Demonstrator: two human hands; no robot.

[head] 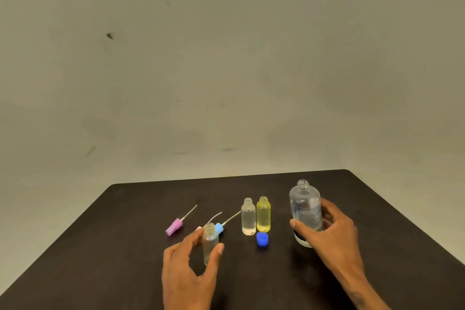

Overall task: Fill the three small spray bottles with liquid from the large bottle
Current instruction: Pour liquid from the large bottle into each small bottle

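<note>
Your right hand (pixel 327 231) grips the large clear plastic bottle (pixel 305 211), uncapped and upright, fingers curled round its lower half at the right of the dark worktop (pixel 125 246). Your left hand (pixel 188 267) holds a small clear open bottle (pixel 210 241) between thumb and fingers. Further back, two more small open bottles stand upright side by side, touching: a clear one (pixel 248 218) and a yellow one (pixel 263 216). A round blue cap (pixel 262 238) lies just in front of them. A purple spray top (pixel 174 226) and a blue spray top (pixel 219 228) lie to the left with their thin tubes.
</note>
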